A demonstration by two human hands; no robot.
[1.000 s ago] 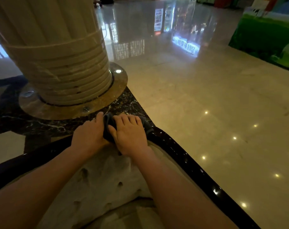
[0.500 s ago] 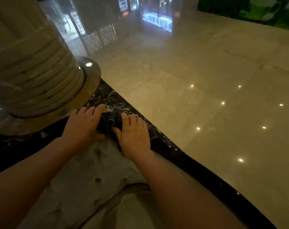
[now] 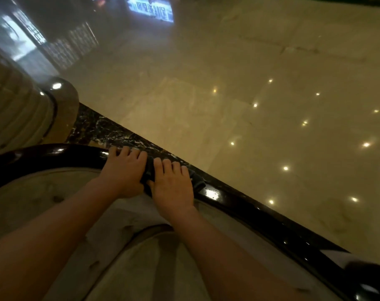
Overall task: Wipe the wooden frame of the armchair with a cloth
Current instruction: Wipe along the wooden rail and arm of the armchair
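Observation:
The armchair's dark glossy wooden frame (image 3: 245, 208) curves from the left edge across the middle and runs down to the lower right. A dark grey cloth (image 3: 197, 181) lies bunched on the top rail. My left hand (image 3: 124, 172) and my right hand (image 3: 174, 185) press side by side on the cloth, fingers spread flat over it and over the rail. Most of the cloth is hidden under the two hands. The chair's pale tufted upholstery (image 3: 54, 203) fills the area below the rail.
A fluted stone column (image 3: 13, 109) on a round brass base stands at the left, close behind the chair. Black veined marble (image 3: 102, 129) borders it. Polished beige floor (image 3: 271, 61) with light reflections stretches beyond the rail.
Both hands with the cloth have slid to the right along the rail, away from the column. The view has tilted down and turned right.

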